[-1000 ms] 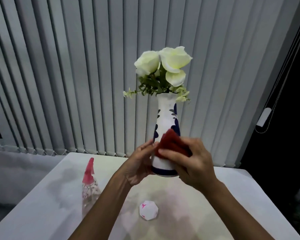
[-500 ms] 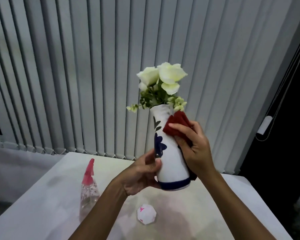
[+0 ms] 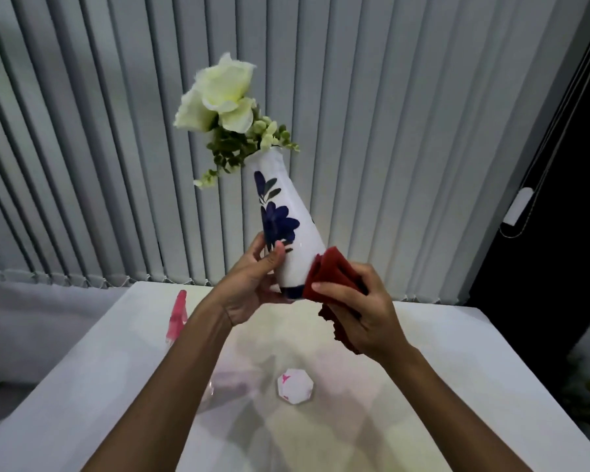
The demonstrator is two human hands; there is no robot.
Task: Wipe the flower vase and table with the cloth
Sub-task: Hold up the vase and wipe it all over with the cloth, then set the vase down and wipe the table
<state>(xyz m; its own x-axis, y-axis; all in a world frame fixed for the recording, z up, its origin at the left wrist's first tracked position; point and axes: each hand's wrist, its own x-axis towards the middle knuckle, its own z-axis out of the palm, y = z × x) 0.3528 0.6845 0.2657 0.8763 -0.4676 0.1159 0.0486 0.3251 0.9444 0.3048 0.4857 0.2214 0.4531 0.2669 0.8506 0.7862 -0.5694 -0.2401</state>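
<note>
"White and glossy, is that the flower vase (image 3: 304,233)?"

"Yes. White glaze, with a dark blue flower and dark leaves painted up its side and a dark blue band round the foot. It narrows toward the neck."

"Where is it?"

"In the air above the surface (image 3: 474,386), not touching it. It is tilted so that the mouth leans up and to the left. Cream-white flowers (image 3: 218,93) and small green sprigs stick out of the mouth."

"What holds it?"

"The left hand (image 3: 249,291). Its grip is closed round the lower body, with the thumb on the front by the painted flower and the fingers round the far side."

"And the cloth (image 3: 331,274)?"

"Dark red and bunched. The right hand (image 3: 368,318) has its grip closed on it, fingers curled over the folds, and a loose end hangs below the palm. The cloth presses against the vase's lower right side, down at the blue band."

"What lies beneath?"

"The surface is pale and shiny. A small white octagonal object (image 3: 294,385) with pink marks lies on it below the two hands. To the left stands a spray bottle (image 3: 178,313) with a pink head, its clear body partly hidden by the left forearm."

"Behind?"

"Grey vertical blinds (image 3: 389,131) run across the back. At the right there is a dark gap where a white cord pull (image 3: 518,211) hangs."
</note>
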